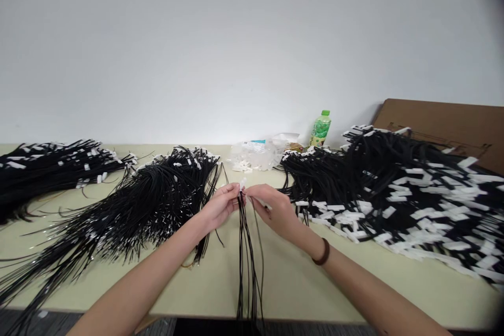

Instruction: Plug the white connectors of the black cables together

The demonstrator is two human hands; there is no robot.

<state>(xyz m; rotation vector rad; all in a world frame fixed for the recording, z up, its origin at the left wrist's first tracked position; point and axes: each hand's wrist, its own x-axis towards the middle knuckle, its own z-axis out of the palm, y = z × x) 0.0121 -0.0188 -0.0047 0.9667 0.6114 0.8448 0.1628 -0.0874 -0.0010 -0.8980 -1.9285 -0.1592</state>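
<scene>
My left hand (221, 205) and my right hand (275, 209) meet above the middle of the table, both with fingers pinched. Between them is a small white connector (242, 185) at the top end of a thin bunch of black wires (247, 257) that hangs down over the table's front edge. The left hand pinches the connector and wire ends. The right hand's fingertips pinch at the same spot from the right side and also hold a small white piece. A dark band sits on my right wrist.
A pale table (291, 278) carries big heaps of black wires: one far left (47, 168), one left of centre (149, 205), and one with many white connectors at right (397, 194). Behind are a bag of white connectors (252, 156), a green bottle (319, 129), and brown cardboard (444, 126).
</scene>
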